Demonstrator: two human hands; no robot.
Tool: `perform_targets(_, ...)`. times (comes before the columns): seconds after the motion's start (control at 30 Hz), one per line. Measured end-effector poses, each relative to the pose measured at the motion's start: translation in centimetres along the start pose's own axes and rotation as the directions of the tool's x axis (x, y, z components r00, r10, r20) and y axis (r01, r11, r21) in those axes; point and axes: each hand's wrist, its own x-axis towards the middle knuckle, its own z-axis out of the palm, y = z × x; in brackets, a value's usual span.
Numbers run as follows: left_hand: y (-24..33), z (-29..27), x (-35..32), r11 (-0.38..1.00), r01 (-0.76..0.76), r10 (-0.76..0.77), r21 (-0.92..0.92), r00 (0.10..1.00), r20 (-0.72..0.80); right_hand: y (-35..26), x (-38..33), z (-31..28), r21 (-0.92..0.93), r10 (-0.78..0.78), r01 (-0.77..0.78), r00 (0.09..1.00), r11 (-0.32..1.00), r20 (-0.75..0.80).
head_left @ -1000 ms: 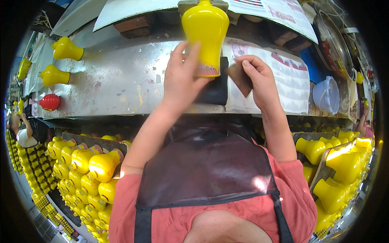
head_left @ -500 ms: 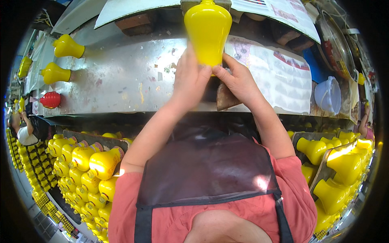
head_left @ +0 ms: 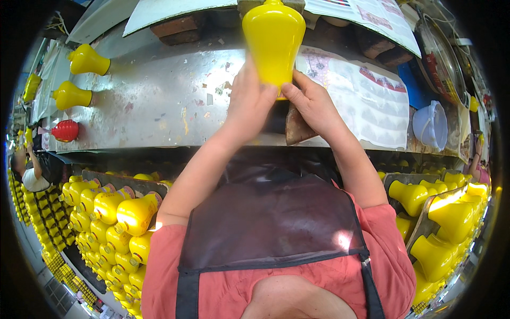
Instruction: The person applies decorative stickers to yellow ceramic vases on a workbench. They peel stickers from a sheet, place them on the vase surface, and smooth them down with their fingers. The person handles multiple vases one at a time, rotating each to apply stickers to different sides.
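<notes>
A glossy yellow bottle lies at the top centre, its neck end pointing away and its flared foot toward me. Around the left side of that foot curves my left hand, closed on it, its fingers blurred. My right hand grips the foot from the right, with the thumb pressed on the rim. The bottle's far end meets a dark support block. What lies under the foot, between my hands, is hidden.
Printed label sheets cover the metal bench on the right. At left stand two yellow bottles and a red container. A pale blue bucket sits far right. Stacked bottles flank me. Other people work at both edges.
My right thumb has slid up slightly onto the bottle's foot, and the left thumb has shifted a little. The bottle has barely moved.
</notes>
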Motion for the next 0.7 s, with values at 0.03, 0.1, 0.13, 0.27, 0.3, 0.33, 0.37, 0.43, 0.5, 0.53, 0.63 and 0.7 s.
perform_targets(0.03,0.0,-0.1,0.0,1.000,-0.014,0.014,-0.006,1.000,0.009,0.0,0.0,0.0,0.001,0.004,-0.004,1.000,1.000,0.006)
perform_targets(0.1,-0.1,-0.3,0.1,0.999,-0.039,0.039,-0.018,0.999,0.017,0.0,-0.1,-0.1,-0.002,0.003,-0.003,1.000,1.000,0.014)
perform_targets(0.13,-0.1,-0.4,0.2,0.998,-0.051,0.051,-0.024,0.999,0.017,0.0,-0.1,-0.2,0.003,-0.013,0.012,1.000,1.000,0.017)
perform_targets(0.27,0.1,-0.8,0.0,0.999,-0.018,0.022,-0.047,0.996,0.089,0.4,0.0,-0.2,-0.031,-0.050,0.051,0.999,0.998,0.008)
perform_targets(0.3,0.2,-0.9,0.0,0.999,-0.009,0.013,-0.046,0.995,0.096,0.4,0.0,-0.2,-0.033,-0.039,0.039,0.999,0.999,0.013)
perform_targets(0.33,0.3,-1.0,-0.1,0.999,0.000,0.005,-0.045,0.995,0.102,0.4,0.0,-0.1,-0.037,-0.041,0.041,0.999,0.998,0.009)
perform_targets(0.37,0.3,-1.0,-0.1,0.999,-0.011,0.016,-0.053,0.995,0.098,0.3,0.0,-0.1,-0.043,-0.033,0.033,0.999,0.999,0.011)
perform_targets(0.43,0.1,-1.0,-0.1,0.998,0.003,0.004,-0.064,0.995,0.104,-0.2,-0.1,-0.2,-0.060,-0.042,0.042,0.999,0.997,-0.001)
perform_targets(0.5,-0.2,-1.0,0.0,0.992,0.005,0.008,-0.129,0.995,0.099,-1.0,-0.2,-0.5,0.036,0.003,-0.005,0.999,0.999,0.042)
perform_targets(0.53,-0.4,-0.9,0.2,0.983,0.009,0.009,-0.182,0.995,0.096,-1.5,-0.3,-0.8,0.075,0.108,-0.114,0.991,0.991,0.082)
perform_targets(0.63,-1.0,-0.7,0.3,0.957,0.077,-0.056,-0.280,0.995,0.085,-3.1,-0.7,-2.2,0.529,0.384,-0.349,0.922,0.773,0.047)
perform_targets(0.7,-1.2,-0.4,0.2,0.940,0.111,-0.095,-0.322,0.993,0.063,-4.0,-0.4,-2.5,0.351,0.131,-0.076,0.982,0.933,-0.134)
